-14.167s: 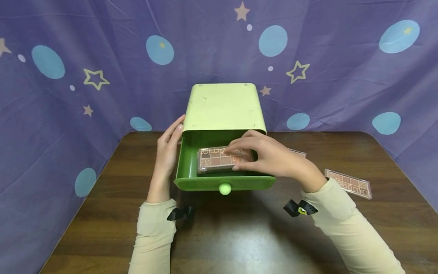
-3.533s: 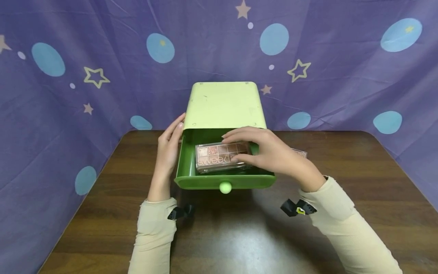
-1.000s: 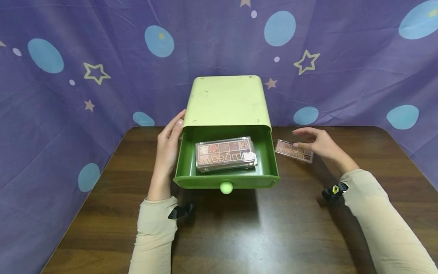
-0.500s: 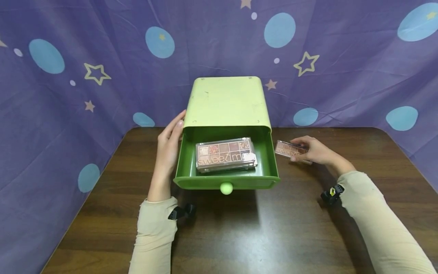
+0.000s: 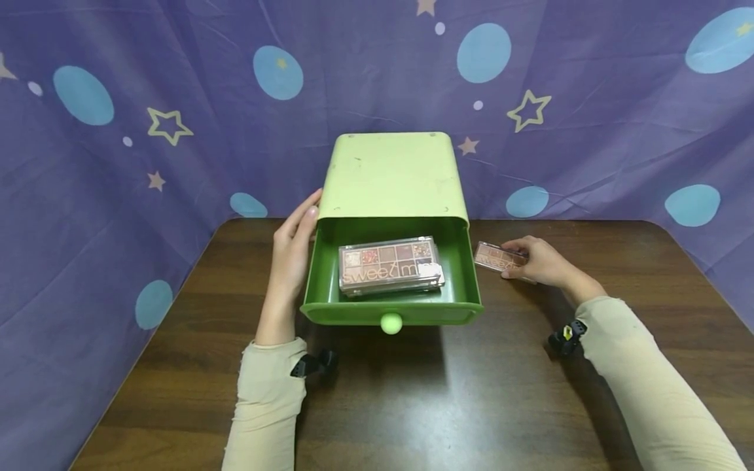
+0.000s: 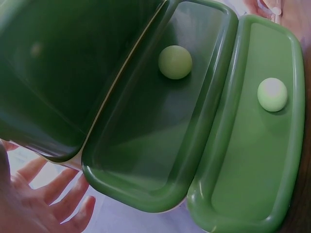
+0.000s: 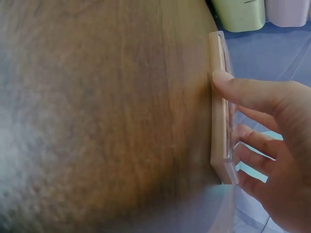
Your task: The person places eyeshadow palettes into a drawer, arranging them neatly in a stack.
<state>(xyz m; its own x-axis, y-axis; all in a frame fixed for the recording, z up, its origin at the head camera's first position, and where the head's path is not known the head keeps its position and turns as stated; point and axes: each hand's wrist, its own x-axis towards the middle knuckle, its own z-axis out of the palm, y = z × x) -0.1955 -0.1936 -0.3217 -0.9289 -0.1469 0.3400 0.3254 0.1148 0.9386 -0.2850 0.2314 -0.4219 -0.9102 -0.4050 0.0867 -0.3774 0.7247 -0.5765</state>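
Note:
My left hand [image 5: 291, 252] lies along the left side of the pale green drawer cabinet [image 5: 393, 175], its fingers extended against the wall; the left wrist view shows these fingers [image 6: 68, 201] spread beside the casing. The top green drawer [image 5: 459, 313] is pulled out toward me. Stacked eyeshadow palettes with clear lids, the top palette [image 5: 389, 267] lettered "sweet mint", lie inside it. To the right of the cabinet, my right hand [image 5: 544, 263] pinches another eyeshadow palette [image 5: 493, 257] lying on the table. In the right wrist view, the thumb presses this palette's near edge [image 7: 217, 121]; the fingers are behind it.
Below the pulled-out drawer, two closed drawer fronts with round knobs show in the left wrist view: the middle drawer front [image 6: 146, 131] and the lower drawer front [image 6: 248, 160]. The wooden table [image 5: 412, 405] meets a purple patterned curtain [image 5: 377, 78] behind the cabinet.
My right hand has left the palette in the drawer, moved right and closed on the one on the table. The palette formerly lying farther right is gone from there. The left hand stays put.

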